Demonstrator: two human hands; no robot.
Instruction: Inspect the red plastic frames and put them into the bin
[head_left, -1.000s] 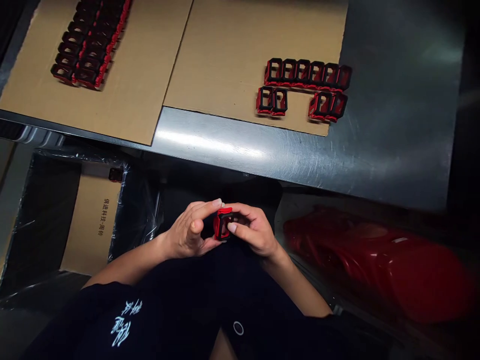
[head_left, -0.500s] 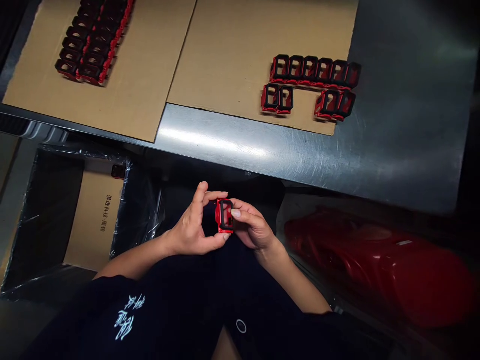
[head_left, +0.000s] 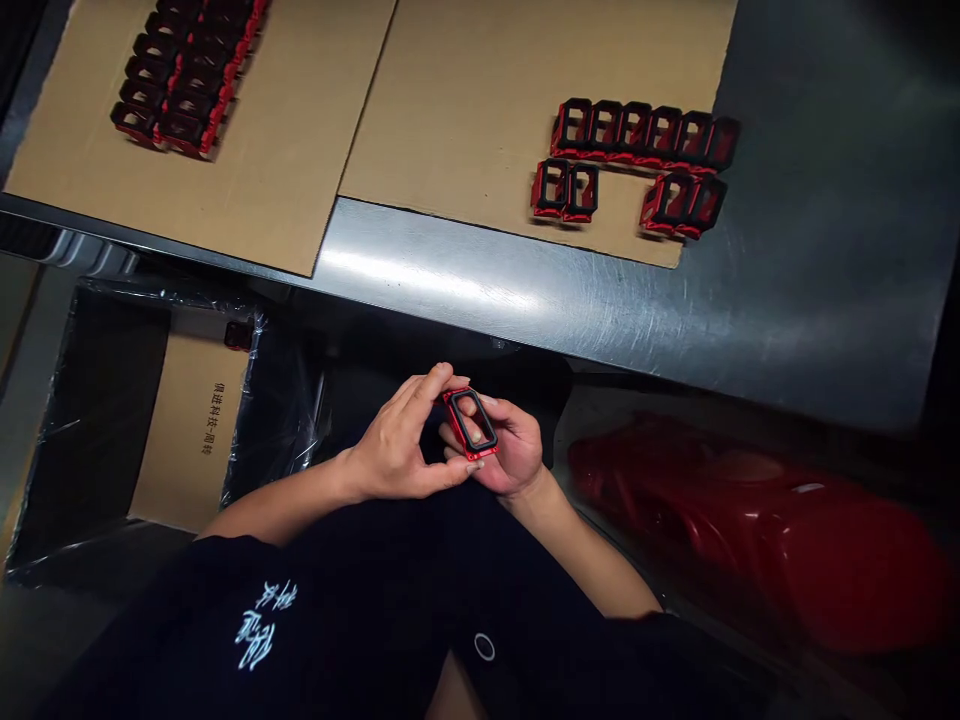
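Below the table edge, over my lap, both hands hold one small red and black rectangular frame [head_left: 471,423]. My left hand [head_left: 397,450] pinches its near and far ends between thumb and fingertips. My right hand [head_left: 504,447] cups it from underneath, fingers curled around its right side. The frame lies flat with its open face toward the camera.
On the steel table [head_left: 525,290] lie two cardboard sheets: one [head_left: 450,110] carries rows of similar frames [head_left: 637,160] at the right, the other [head_left: 277,170] a stack of frames [head_left: 180,80] at the far left. A plastic-lined box [head_left: 135,420] stands at lower left, a red plastic bag [head_left: 757,530] at lower right.
The frame has turned from standing on edge to lying flat, face toward the camera. My left thumb came down onto it, and both hands shifted slightly right.
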